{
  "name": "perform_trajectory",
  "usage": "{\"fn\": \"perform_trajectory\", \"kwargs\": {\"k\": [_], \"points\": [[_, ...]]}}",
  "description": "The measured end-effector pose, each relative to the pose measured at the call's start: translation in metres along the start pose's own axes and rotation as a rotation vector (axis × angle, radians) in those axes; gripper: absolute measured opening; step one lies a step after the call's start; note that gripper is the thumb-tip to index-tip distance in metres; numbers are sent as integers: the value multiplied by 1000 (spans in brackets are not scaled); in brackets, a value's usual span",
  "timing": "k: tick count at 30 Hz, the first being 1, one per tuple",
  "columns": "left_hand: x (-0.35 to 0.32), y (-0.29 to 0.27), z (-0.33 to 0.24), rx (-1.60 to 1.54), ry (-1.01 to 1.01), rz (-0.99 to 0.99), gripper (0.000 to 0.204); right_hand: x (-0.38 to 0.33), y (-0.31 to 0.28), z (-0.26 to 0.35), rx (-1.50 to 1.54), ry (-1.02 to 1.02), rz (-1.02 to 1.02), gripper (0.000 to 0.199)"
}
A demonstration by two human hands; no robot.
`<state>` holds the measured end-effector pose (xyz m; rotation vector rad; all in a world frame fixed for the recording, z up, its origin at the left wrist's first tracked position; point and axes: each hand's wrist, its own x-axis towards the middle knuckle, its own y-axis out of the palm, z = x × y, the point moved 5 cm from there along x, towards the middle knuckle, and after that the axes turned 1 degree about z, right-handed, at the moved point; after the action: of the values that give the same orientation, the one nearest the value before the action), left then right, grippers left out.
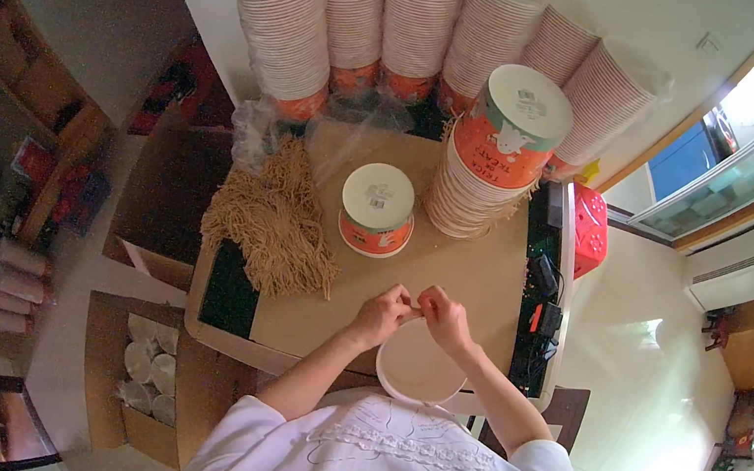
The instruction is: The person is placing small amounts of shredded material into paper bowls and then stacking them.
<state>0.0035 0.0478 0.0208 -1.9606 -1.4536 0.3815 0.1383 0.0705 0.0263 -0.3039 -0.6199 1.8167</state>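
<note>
A white paper bucket (421,363) stands at the front edge of the table, its open mouth facing up and its outside hidden. My left hand (384,315) and my right hand (446,319) meet over its far rim. Both have their fingers closed in a pinch, almost touching each other. Whatever is between the fingertips is too small to make out. Beyond my left hand lies a loose pile of tan cords (275,219). An orange bucket (377,211) rests upside down ahead of my hands, its pale base up.
Wrapped stacks of buckets (419,23) line the wall. A tall upside-down stack (500,156) stands at the table's back right. Black chargers and cables (542,308) run along the right edge, beside a red plastic basket (587,231). Left on the floor is an open carton (146,396).
</note>
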Motion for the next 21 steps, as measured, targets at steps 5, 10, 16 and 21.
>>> {"fn": "perform_trajectory", "kwargs": {"k": [5, 10, 16, 21], "points": [[3, 2, -8, -15, -65, 50, 19, 2, -2, -15, 61, 147, 11, 4], [5, 2, -3, -248, -71, -69, 12, 4, 5, -30, 157, 177, 10, 4], [8, 10, 1, 4, -33, 26, 11, 5, 6, -25, 199, 190, 56, 6], [9, 13, 5, 108, -14, 36, 11, 5, 6, -24, 262, 209, 74, 6]]}}
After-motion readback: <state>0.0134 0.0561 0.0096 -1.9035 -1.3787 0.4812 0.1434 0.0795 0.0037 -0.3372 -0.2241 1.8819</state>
